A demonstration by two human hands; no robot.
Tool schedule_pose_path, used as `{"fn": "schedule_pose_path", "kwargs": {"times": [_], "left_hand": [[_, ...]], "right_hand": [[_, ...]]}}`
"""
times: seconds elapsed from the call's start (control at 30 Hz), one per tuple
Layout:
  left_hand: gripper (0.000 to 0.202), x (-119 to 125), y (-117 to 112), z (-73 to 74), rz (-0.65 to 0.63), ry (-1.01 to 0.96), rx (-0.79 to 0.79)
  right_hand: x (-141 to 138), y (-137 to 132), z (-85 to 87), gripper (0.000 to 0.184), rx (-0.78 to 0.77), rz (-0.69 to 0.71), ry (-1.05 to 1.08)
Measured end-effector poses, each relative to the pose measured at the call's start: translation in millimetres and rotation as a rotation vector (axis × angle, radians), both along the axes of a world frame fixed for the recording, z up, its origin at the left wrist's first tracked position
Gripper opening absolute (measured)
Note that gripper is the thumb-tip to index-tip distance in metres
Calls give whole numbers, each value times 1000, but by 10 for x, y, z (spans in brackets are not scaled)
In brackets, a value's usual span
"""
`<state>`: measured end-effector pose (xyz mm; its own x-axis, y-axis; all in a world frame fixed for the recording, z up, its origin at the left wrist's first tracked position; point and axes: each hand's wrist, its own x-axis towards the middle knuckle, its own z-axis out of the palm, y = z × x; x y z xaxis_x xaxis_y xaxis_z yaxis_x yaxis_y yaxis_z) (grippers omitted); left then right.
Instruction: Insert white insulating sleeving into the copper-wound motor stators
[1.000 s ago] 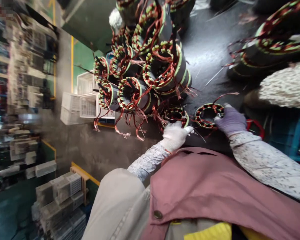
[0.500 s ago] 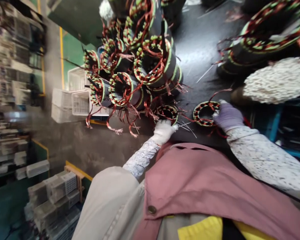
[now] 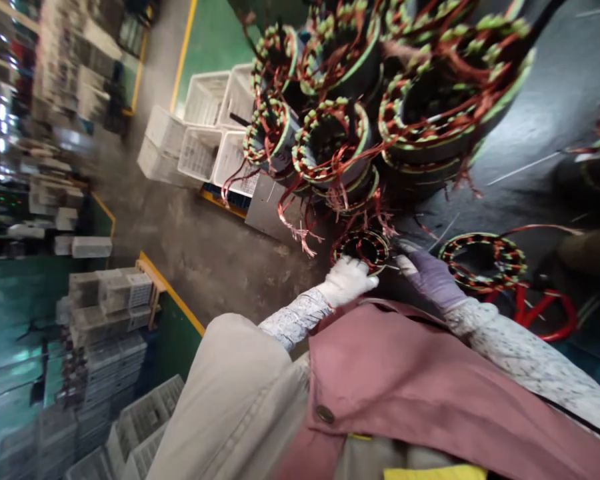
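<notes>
My left hand (image 3: 349, 281), in a white glove, is closed over the near rim of a small wound motor stator (image 3: 361, 248) with copper wires and pale green end insulation. My right hand (image 3: 430, 275), in a purple glove with pale fingertips, is just right of that stator, its fingers stretched out and apart with nothing visible in them. Right of this hand lies a second stator (image 3: 483, 261), flat on the dark table, with one copper lead trailing right. The left hand's fingertips are partly hidden inside the ring.
Several larger stators (image 3: 333, 143) stand crowded beyond my hands, copper leads hanging over the table edge. A red handle-like frame (image 3: 545, 310) lies at the right. Thin white sticks (image 3: 525, 168) are on the dark tabletop (image 3: 545, 80). White crates (image 3: 200, 157) stand on the floor at left.
My right hand has let go of the right-hand stator and moved left toward the one under my left hand. My left hand stays at its stator. The view has shifted.
</notes>
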<state>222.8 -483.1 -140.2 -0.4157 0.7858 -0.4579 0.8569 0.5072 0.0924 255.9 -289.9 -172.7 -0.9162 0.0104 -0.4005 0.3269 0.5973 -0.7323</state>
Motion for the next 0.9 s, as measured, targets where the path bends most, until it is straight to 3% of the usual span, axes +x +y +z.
{"fn": "schedule_pose_path", "kwargs": {"times": [0.2, 0.33, 0.47, 0.53, 0.6, 0.67, 0.8, 0.9], "left_hand": [[29, -71, -229, 9, 85, 4, -65], [28, -94, -205, -7, 91, 1, -59], [24, -78, -160, -22, 52, -9, 9], [24, -85, -158, -12, 31, -30, 24], [26, -106, -159, 12, 38, -61, 12], [29, -133, -144, 45, 66, -92, -30], [32, -156, -47, 103, 131, -98, -103], [30, -112, 11, 111, 151, -68, -107]], "right_hand": [[47, 74, -72, 48, 318, 306, 120], [-73, 25, 82, 46, 472, 395, 4], [-207, 105, 301, 41, 475, 461, -235], [-269, 258, 391, 40, 502, 349, -355], [-307, 425, 463, 39, 585, 135, -381], [-296, 505, 529, 40, 630, 60, -361], [-122, 273, 663, 46, 498, 374, -343], [63, 13, 682, 54, 282, 384, -63]]}}
